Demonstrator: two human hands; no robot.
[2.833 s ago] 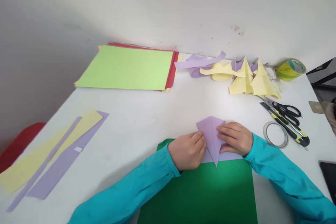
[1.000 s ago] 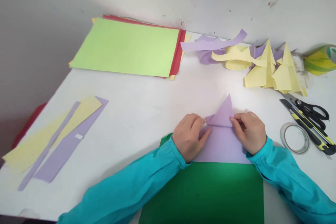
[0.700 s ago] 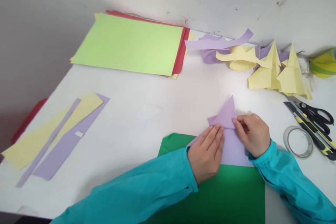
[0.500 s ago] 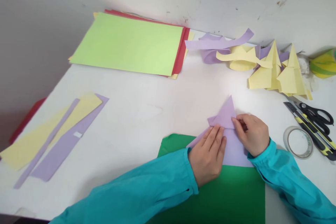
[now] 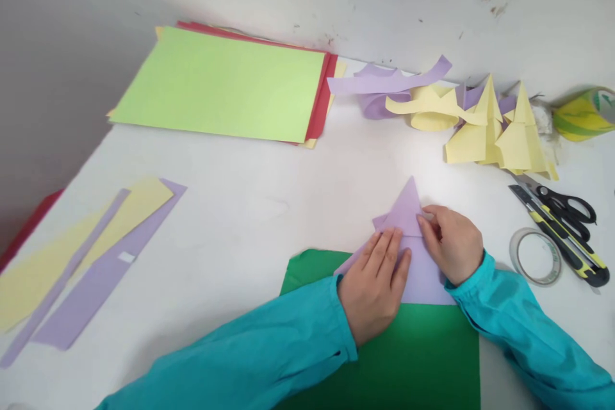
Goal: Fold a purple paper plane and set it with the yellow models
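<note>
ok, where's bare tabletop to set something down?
Biggest patch: white table between the paper strips and the folded purple paper, below the lime sheet. Smaller: between that purple paper and the curled yellow paper. Crowded: around the left hand and right hand, and along the right side, where clear tape roll, utility knife and scissors bunch.

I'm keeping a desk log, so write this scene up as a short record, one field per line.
Left hand: laid flat on the purple paper
Right hand: pinching the paper's fold at its right edge
Paper shape: folded, point facing away from the person
Partly underneath: green sheet
Far left: paper strips
Right: clear tape, cutter, scissors
Back right: yellow folded pieces, yellow roll
</note>
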